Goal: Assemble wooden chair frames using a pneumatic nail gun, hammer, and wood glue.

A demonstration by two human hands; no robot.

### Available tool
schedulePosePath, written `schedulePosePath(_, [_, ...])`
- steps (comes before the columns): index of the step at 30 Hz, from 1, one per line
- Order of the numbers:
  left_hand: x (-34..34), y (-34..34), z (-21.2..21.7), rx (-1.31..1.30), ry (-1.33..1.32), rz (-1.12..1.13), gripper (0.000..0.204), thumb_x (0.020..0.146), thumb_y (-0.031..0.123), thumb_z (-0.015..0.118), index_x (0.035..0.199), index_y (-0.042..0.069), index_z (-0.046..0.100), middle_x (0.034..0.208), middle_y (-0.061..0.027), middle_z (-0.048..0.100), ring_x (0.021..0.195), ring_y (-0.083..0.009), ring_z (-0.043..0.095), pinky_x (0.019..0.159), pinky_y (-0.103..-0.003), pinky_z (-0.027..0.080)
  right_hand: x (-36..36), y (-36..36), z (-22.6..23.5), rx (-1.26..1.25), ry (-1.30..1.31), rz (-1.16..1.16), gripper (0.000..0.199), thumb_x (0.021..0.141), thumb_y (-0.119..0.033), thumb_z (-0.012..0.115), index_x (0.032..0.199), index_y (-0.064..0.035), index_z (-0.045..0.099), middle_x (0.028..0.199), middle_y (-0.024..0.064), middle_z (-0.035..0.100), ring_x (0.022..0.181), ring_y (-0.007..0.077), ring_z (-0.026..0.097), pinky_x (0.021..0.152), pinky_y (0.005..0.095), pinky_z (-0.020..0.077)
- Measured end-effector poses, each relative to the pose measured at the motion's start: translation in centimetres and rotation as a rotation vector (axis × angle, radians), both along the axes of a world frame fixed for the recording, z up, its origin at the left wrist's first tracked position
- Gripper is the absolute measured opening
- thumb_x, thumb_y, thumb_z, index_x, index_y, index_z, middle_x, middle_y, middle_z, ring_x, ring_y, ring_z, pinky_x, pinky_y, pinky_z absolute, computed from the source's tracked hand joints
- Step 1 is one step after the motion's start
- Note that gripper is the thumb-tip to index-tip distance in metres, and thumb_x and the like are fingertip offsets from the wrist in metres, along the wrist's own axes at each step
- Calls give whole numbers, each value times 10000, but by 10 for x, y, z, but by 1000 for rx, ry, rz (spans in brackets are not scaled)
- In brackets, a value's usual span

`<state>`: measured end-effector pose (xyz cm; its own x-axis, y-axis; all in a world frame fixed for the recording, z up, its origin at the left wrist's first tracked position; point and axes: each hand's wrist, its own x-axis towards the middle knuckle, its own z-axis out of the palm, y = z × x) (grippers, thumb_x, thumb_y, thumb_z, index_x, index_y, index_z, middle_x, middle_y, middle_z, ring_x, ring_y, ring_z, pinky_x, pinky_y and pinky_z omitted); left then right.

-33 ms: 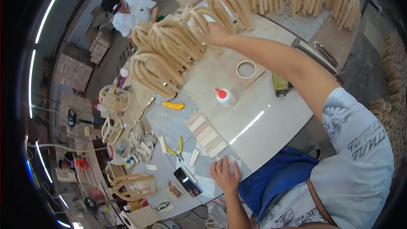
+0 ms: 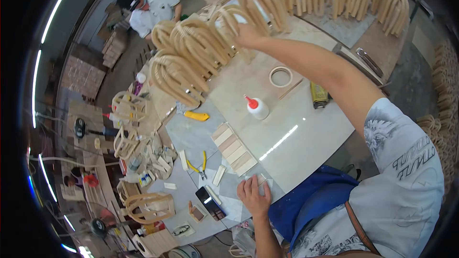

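Head view showed the right hand point(image 2: 247, 36) extended to a bundle of bent wooden arches point(image 2: 222, 27), stood on the far side of the table point(image 2: 311, 141). Its fingers were partly hidden, so how far they were closed, and whether any arch was held, could not be told. The left hand point(image 2: 255, 196) was rested on the near edge, fingers loosely extended, nothing seen gripped. Steadiness seemed best served by light contact, with neighbouring arches point(image 2: 196, 43) left unbumped and the white bottle point(image 2: 258, 110) kept clear.
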<state>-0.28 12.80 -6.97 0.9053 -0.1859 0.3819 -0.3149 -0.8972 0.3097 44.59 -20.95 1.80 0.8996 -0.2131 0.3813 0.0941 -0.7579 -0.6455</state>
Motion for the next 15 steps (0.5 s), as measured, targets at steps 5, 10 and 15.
schedulePosePath(5, [-3,1,-2,-26,19,-20,457,901,153,820,1342,85,720,1256,-84,680,1263,-335,587,1158,-458,443,-4,-13,37,4,22,24,295,1010,-295,621,1062,-33,747,914,139,770,801,319,687,758,462,546])
schedulePosePath(10, [-5,10,-12,-42,-18,-35,463,888,140,829,1334,83,721,1249,-92,682,1237,-334,603,1135,-452,462,-69,-3,158,-101,-292,74,242,1043,-266,659,1072,-43,748,851,79,746,697,246,637,664,383,520])
schedulePosePath(15, [-10,12,-22,-91,-152,6,460,882,105,826,1327,73,715,1231,-111,693,1187,-335,627,1106,-461,481,-199,-17,234,-244,-117,185,226,995,-126,685,1193,-21,655,877,110,654,785,232,649,773,364,578])
